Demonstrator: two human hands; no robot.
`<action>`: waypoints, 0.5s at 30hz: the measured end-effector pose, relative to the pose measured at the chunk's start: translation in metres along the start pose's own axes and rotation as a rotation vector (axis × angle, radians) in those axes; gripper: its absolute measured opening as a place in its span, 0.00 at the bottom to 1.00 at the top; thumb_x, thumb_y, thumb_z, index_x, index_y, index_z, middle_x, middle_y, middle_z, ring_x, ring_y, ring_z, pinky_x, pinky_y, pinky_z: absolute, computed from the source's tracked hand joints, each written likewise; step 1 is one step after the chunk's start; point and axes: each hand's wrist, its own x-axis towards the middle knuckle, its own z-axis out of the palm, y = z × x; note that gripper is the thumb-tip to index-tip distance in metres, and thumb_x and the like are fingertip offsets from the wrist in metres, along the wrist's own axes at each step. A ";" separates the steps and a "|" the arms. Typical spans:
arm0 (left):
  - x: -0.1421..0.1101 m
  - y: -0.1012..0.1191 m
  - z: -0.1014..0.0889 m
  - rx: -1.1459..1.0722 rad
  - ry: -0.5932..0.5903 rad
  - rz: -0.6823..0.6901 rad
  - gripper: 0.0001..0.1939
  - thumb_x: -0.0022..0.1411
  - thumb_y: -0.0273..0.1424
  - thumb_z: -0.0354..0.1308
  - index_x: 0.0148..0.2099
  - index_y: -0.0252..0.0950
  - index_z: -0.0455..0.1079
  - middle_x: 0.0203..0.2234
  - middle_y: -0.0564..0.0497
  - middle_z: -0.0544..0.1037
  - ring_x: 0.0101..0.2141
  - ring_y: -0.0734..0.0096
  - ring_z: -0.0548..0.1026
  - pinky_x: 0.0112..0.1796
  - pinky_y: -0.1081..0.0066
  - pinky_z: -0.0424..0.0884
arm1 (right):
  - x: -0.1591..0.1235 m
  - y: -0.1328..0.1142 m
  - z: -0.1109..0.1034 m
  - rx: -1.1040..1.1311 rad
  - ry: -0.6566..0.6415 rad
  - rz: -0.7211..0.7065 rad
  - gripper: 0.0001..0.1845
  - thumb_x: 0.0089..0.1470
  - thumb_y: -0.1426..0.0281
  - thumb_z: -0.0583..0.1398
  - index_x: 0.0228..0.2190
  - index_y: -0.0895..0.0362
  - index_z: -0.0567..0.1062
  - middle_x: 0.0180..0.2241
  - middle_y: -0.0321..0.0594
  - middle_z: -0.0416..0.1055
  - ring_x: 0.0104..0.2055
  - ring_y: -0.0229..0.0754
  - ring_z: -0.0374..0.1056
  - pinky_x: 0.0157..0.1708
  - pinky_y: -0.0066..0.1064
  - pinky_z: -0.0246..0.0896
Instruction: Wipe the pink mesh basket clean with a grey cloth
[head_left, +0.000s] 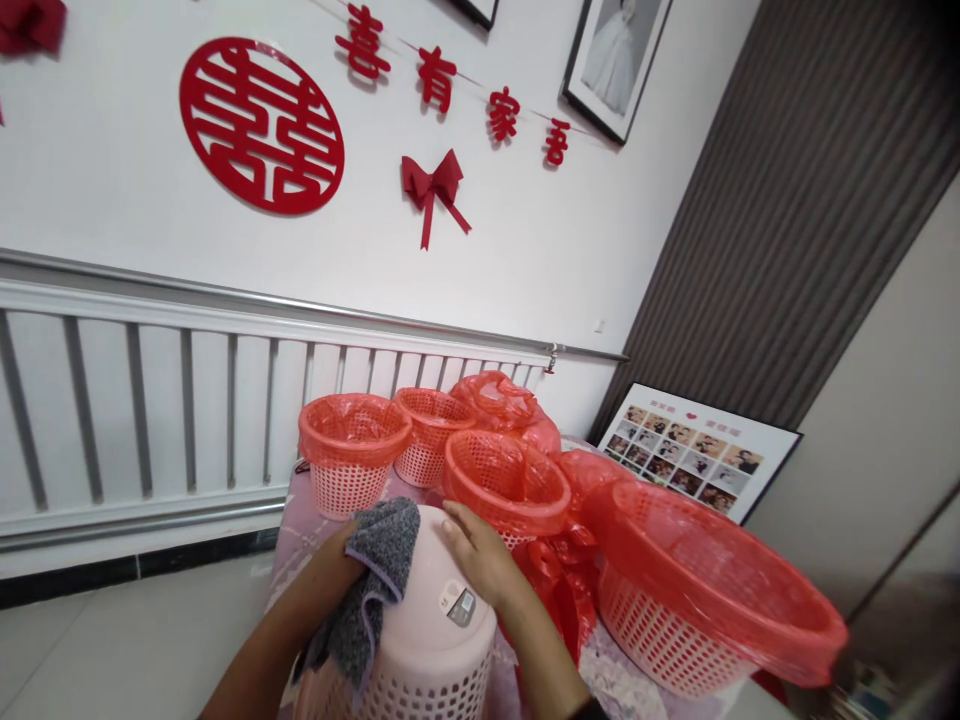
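Left hand mostly covered by grey cloth, finger grip can't tell; right hand open, fingers laid on pale pink basket. That basket sits upside down between the hands, label just beside right hand. Around, left to right: radiator well beyond left hand; first red-lined basket near, beyond left hand; second red-lined basket ahead, between hands; third red-lined basket just beyond right hand; large red-lined basket right of right hand.
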 end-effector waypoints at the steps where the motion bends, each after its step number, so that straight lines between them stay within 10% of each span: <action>1: -0.008 -0.004 0.002 0.031 0.040 0.001 0.23 0.64 0.42 0.57 0.59 0.43 0.74 0.61 0.48 0.75 0.62 0.57 0.71 0.66 0.58 0.60 | 0.004 0.000 -0.002 0.044 -0.021 -0.022 0.30 0.65 0.56 0.52 0.60 0.60 0.71 0.63 0.51 0.69 0.64 0.49 0.65 0.66 0.42 0.55; 7: -0.048 -0.020 0.030 0.108 0.346 -0.032 0.33 0.61 0.49 0.55 0.63 0.38 0.67 0.63 0.43 0.72 0.64 0.54 0.67 0.66 0.54 0.60 | 0.025 0.002 -0.007 0.069 0.008 -0.113 0.25 0.66 0.60 0.52 0.55 0.60 0.75 0.56 0.50 0.76 0.58 0.46 0.71 0.59 0.37 0.63; 15: -0.046 -0.015 0.037 0.132 0.391 0.010 0.31 0.60 0.47 0.53 0.60 0.35 0.69 0.61 0.39 0.73 0.64 0.50 0.68 0.66 0.51 0.60 | 0.003 0.005 -0.003 -0.080 0.260 0.062 0.31 0.65 0.60 0.52 0.60 0.68 0.70 0.63 0.60 0.67 0.66 0.55 0.61 0.67 0.45 0.51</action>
